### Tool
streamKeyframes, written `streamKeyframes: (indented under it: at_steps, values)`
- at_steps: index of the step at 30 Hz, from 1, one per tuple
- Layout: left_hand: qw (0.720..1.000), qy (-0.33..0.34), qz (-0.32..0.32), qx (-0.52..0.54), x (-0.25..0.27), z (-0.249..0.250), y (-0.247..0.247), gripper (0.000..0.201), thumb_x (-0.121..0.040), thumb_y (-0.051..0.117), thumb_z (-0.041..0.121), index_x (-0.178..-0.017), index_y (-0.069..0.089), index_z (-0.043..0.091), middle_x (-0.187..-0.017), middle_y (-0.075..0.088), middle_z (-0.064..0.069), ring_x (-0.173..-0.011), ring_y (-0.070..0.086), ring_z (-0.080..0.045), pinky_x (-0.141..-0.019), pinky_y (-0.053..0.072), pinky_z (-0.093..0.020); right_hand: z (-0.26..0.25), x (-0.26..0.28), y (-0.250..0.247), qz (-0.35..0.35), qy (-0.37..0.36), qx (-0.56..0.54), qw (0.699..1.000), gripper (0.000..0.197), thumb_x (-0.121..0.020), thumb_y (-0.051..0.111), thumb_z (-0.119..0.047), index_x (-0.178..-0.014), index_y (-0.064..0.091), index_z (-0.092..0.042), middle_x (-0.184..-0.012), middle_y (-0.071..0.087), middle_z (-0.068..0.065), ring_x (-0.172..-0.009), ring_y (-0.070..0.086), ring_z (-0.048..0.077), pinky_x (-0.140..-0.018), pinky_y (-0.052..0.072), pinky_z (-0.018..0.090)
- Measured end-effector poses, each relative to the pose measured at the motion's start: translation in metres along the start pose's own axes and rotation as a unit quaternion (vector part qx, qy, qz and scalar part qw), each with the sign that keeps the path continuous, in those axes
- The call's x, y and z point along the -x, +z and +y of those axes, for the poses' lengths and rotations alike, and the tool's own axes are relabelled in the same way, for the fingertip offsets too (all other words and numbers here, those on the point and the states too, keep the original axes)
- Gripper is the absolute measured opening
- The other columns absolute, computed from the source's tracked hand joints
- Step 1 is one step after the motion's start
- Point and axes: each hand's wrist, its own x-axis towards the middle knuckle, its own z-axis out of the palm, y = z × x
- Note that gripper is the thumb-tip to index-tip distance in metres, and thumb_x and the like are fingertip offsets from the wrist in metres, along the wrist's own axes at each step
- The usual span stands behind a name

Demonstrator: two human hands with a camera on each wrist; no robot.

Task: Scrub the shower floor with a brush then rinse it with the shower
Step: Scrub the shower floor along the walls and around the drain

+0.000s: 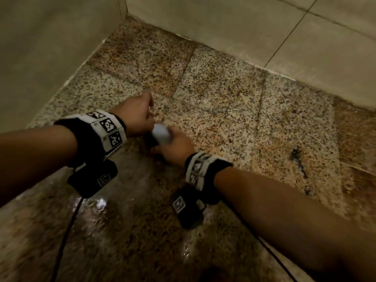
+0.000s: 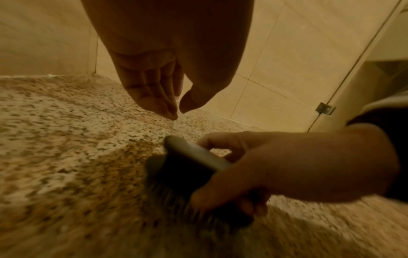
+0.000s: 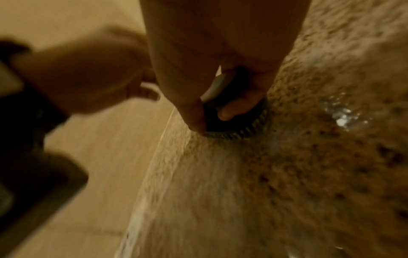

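Observation:
The brush (image 1: 161, 131) has a pale handle and dark bristles, and it stands bristles-down on the speckled granite shower floor (image 1: 223, 94). My right hand (image 1: 175, 146) grips its handle, fingers curled round it; in the right wrist view the bristles (image 3: 238, 133) press on the stone below my right hand (image 3: 212, 57). My left hand (image 1: 140, 112) hovers just left of the brush. In the left wrist view my left hand (image 2: 178, 112) hangs loosely curled with thumb near the fingertips and holds nothing. The brush (image 2: 194, 154) and my right hand (image 2: 309, 167) lie below it.
Beige tiled walls (image 1: 254, 27) meet in a corner at the far end of the floor. The near part of the floor is wet and shiny (image 1: 97, 202). A dark mark (image 1: 298, 159) lies on the floor to the right. A glass door with a metal hinge (image 2: 324, 108) stands at right.

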Motion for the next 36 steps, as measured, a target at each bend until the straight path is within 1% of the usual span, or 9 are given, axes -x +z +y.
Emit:
streamKeyframes:
  at_steps: [5,10,13,18,22,26,31,34,36]
  values:
    - [1.000,-0.004,-0.016,-0.022,0.007,-0.003,-0.010,0.030,-0.090,0.054,0.019,-0.117,0.043,0.010,-0.098,0.063,-0.014,-0.084,0.056,-0.031,-0.072,0.051,-0.040,0.037,0.004,-0.086,0.249,0.137,-0.001,0.959,0.062,-0.084,0.065,-0.050,-0.132,0.037,-0.020,-0.108,0.060,0.008,-0.079,0.054,0.027,-0.069,0.043,0.029]
    - [0.997,0.043,-0.041,-0.053,0.007,0.013,-0.004,0.032,-0.091,0.052,0.019,-0.119,0.042,0.008,-0.102,0.060,-0.014,-0.090,0.057,-0.032,-0.076,0.051,-0.042,0.105,0.034,-0.134,0.237,0.312,0.070,0.918,0.096,-0.087,0.059,-0.053,-0.155,0.001,-0.016,-0.138,0.048,0.021,-0.099,0.060,0.039,-0.079,0.052,0.038]
    - [0.996,0.053,-0.055,-0.047,0.005,0.026,0.006,0.029,-0.092,0.051,0.018,-0.119,0.043,0.010,-0.101,0.060,-0.013,-0.088,0.056,-0.030,-0.072,0.049,-0.039,0.123,0.044,-0.128,0.213,0.331,0.078,0.916,0.100,-0.085,0.059,-0.054,-0.155,-0.003,-0.019,-0.142,0.045,0.021,-0.107,0.058,0.042,-0.086,0.053,0.044]
    - [0.994,0.072,-0.071,-0.040,0.000,0.038,0.014,0.031,-0.091,0.051,0.019,-0.120,0.041,0.012,-0.101,0.059,-0.012,-0.086,0.055,-0.029,-0.066,0.043,-0.033,0.069,0.041,-0.066,0.150,0.214,0.102,0.960,0.089,-0.080,0.065,-0.058,-0.149,0.027,-0.016,-0.129,0.057,0.010,-0.096,0.059,0.029,-0.065,0.049,0.022]
    - [0.994,0.074,-0.071,-0.033,-0.002,0.039,0.014,0.031,-0.091,0.053,0.020,-0.118,0.041,0.013,-0.100,0.058,-0.012,-0.083,0.052,-0.027,-0.067,0.041,-0.034,0.014,0.035,0.012,0.004,0.096,0.092,0.991,0.062,-0.085,0.068,-0.042,-0.130,0.041,-0.011,-0.111,0.054,0.009,-0.091,0.059,0.025,-0.063,0.046,0.027]
    - [0.993,0.091,-0.070,-0.025,0.000,0.033,0.013,0.027,-0.091,0.052,0.019,-0.115,0.042,0.014,-0.095,0.060,-0.010,-0.078,0.052,-0.025,-0.062,0.040,-0.032,0.015,0.026,0.008,0.045,0.133,-0.025,0.990,0.046,-0.079,0.065,-0.051,-0.111,0.058,-0.020,-0.100,0.071,0.005,-0.079,0.068,0.024,-0.062,0.059,0.033]
    - [0.990,0.104,-0.094,-0.033,-0.002,0.040,0.018,0.025,-0.092,0.048,0.020,-0.116,0.043,0.015,-0.092,0.059,-0.009,-0.077,0.052,-0.026,-0.066,0.045,-0.035,0.091,0.065,-0.084,0.206,0.268,0.052,0.940,0.069,-0.071,0.066,-0.063,-0.119,0.057,-0.014,-0.105,0.067,0.007,-0.081,0.064,0.025,-0.056,0.048,0.019]
    - [0.983,0.134,-0.114,-0.044,-0.003,0.065,0.031,0.024,-0.092,0.047,0.020,-0.114,0.043,0.014,-0.095,0.057,-0.009,-0.083,0.052,-0.028,-0.070,0.045,-0.035,0.113,0.085,-0.099,0.166,0.355,0.057,0.918,0.062,-0.079,0.064,-0.057,-0.115,0.063,-0.007,-0.097,0.064,0.011,-0.069,0.062,0.025,-0.042,0.042,0.017]
    - [0.979,0.151,-0.134,-0.033,-0.001,0.082,0.042,0.024,-0.090,0.048,0.020,-0.113,0.043,0.015,-0.096,0.057,-0.009,-0.085,0.054,-0.029,-0.073,0.049,-0.039,0.113,0.082,-0.086,0.132,0.349,0.087,0.924,0.066,-0.081,0.059,-0.062,-0.116,0.064,-0.006,-0.103,0.065,0.013,-0.076,0.063,0.027,-0.050,0.042,0.020]
